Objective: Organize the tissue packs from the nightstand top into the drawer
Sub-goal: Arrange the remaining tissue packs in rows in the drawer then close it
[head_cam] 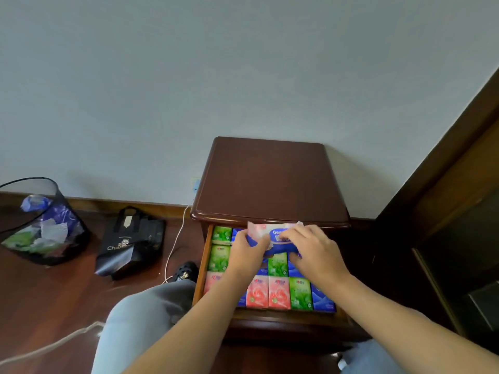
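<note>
Drawer (201, 265) rows (partly hidden) — both hands (251, 255) (314, 252) grip a blue-white pack (272, 237).

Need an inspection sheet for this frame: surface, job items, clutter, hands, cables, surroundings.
Surface: nightstand top, no packs on it.
Job's things: open drawer with rows of green, pink and blue tissue packs; larger blue and white pack held over the back rows.
Clutter: nothing seen on the nightstand.
Hands: left hand and right hand both have a grip on the larger pack.
Cables: white cable down the nightstand's left side.
Surroundings: mesh waste bin, black bag, dark shoe on wood floor.
</note>
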The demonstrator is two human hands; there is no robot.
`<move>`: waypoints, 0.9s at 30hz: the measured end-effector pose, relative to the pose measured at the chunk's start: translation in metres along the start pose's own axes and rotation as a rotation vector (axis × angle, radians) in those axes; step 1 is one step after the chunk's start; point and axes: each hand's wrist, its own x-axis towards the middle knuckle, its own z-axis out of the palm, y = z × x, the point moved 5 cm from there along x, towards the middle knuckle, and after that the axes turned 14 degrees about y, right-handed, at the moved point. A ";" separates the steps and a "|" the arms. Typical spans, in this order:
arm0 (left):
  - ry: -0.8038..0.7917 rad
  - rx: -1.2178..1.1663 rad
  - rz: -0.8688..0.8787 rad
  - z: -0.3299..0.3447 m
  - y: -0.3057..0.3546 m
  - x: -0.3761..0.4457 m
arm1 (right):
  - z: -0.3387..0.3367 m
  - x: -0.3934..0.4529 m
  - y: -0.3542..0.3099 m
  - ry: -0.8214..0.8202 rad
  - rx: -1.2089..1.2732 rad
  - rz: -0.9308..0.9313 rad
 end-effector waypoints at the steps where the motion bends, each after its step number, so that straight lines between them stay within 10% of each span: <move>1: -0.017 0.007 -0.016 -0.002 -0.006 -0.004 | -0.001 -0.010 -0.004 0.008 0.010 -0.029; 22: -0.077 0.483 0.193 0.001 -0.049 -0.015 | 0.046 -0.097 0.033 -0.136 0.144 0.383; 27: 0.013 0.507 0.517 -0.021 -0.041 -0.044 | 0.023 -0.113 0.022 0.036 0.230 0.386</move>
